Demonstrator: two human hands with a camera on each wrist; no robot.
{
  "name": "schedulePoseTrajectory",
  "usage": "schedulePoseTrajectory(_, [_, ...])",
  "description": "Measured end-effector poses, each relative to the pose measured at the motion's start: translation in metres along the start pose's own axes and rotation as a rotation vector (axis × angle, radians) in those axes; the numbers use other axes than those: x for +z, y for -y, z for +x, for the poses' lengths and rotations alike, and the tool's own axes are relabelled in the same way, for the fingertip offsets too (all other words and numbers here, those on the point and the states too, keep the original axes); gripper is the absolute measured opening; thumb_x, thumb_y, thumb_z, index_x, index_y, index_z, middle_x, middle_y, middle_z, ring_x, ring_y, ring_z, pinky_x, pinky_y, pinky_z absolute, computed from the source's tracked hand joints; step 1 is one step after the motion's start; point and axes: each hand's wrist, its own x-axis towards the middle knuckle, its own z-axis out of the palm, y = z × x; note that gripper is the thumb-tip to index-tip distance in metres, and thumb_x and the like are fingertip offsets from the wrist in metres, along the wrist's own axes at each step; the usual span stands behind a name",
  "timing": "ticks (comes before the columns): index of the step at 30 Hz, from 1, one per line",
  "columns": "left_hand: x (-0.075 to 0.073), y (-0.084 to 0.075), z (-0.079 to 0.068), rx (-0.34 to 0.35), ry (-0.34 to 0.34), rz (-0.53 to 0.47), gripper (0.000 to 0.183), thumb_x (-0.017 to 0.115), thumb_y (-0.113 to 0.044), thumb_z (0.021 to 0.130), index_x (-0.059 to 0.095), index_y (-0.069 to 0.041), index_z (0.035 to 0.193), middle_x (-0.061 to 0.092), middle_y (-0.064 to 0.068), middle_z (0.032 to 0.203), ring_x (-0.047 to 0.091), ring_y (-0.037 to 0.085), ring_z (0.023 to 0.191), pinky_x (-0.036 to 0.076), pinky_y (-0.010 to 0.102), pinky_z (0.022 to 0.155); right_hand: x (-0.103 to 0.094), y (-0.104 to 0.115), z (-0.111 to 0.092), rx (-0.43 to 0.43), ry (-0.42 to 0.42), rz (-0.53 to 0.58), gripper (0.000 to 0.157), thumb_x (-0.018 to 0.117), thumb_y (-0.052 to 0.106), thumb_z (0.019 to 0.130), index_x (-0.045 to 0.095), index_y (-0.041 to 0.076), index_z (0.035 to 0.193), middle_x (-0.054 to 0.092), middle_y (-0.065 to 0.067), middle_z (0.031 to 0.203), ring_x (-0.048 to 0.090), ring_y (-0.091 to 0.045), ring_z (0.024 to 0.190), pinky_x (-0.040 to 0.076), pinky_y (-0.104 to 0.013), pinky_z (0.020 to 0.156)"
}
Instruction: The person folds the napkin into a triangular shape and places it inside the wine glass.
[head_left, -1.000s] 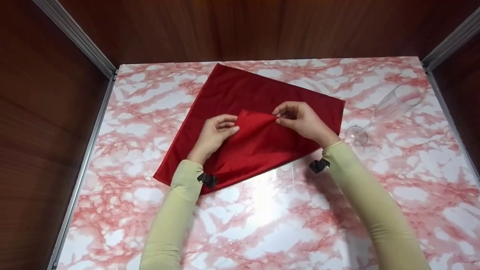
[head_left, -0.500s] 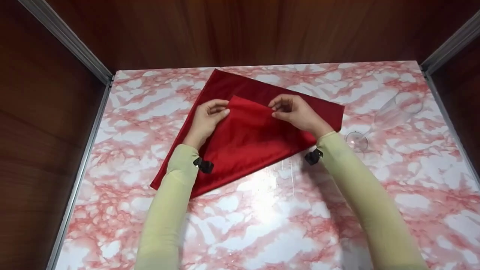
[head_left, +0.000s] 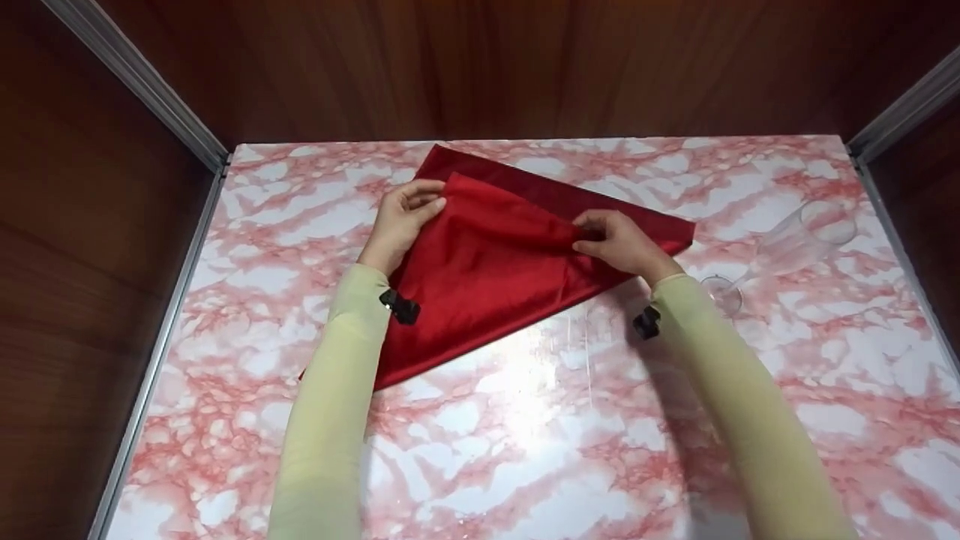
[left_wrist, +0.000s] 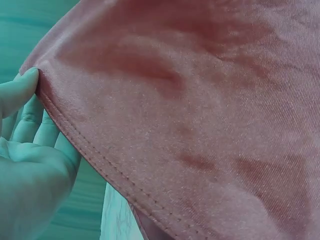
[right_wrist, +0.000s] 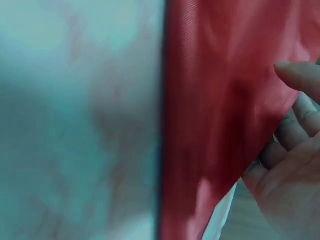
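You've got your left hand point(head_left: 401, 221) pinching a corner of that red cloth point(head_left: 487, 262), right hand point(head_left: 619, 244) gripping its folded-over edge, clear glass point(head_left: 795, 240) near your right sleeve point(head_left: 739, 397).

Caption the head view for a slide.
Left hand and right hand hold a red cloth by its edge near a stemmed glass.

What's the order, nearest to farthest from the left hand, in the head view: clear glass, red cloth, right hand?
1. Red cloth: touching, its raised edge pinched by the left hand.
2. Right hand: across the cloth, at the other end of the raised edge.
3. Clear glass: farthest, on the right side, beyond the right hand.
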Motion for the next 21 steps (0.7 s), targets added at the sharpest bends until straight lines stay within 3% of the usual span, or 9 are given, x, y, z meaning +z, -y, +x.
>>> schedulePoseTrajectory(7, [-0.007, 0.004, 0.012, -0.029, -0.028, -0.019, 0.026, 0.068, 0.0, 0.086, 0.068, -0.001, 0.112, 0.067, 0.005, 0.095, 0.059, 0.016, 0.094, 0.046, 0.023, 0.08, -0.014, -0.017, -0.011, 0.093, -0.085, -0.107, 0.018, 0.066, 0.003, 0.088, 0.065, 0.001, 0.106, 0.065, -0.013, 0.1, 0.058, -0.021, 0.091, 0.043, -0.026, 0.081])
schedulePoseTrajectory(11, [-0.007, 0.005, 0.014, -0.054, -0.03, -0.002, 0.025, 0.067, 0.001, 0.087, 0.068, -0.003, 0.111, 0.067, 0.005, 0.094, 0.058, 0.016, 0.093, 0.044, 0.021, 0.074, -0.019, -0.021, -0.017, 0.088, -0.083, -0.125, 0.014, 0.066, 0.001, 0.088, 0.065, 0.0, 0.101, 0.066, -0.013, 0.092, 0.061, -0.02, 0.079, 0.044, -0.021, 0.073])
schedulePoseTrajectory(21, [-0.001, 0.007, 0.013, -0.036, -0.007, 0.012, 0.025, 0.066, 0.002, 0.087, 0.068, -0.001, 0.111, 0.066, 0.006, 0.096, 0.058, 0.015, 0.093, 0.044, 0.021, 0.076, -0.029, -0.03, -0.029, 0.077, -0.021, -0.088, 0.015, 0.071, 0.002, 0.085, 0.065, 0.0, 0.098, 0.065, -0.011, 0.091, 0.059, -0.017, 0.087, 0.044, -0.019, 0.077])
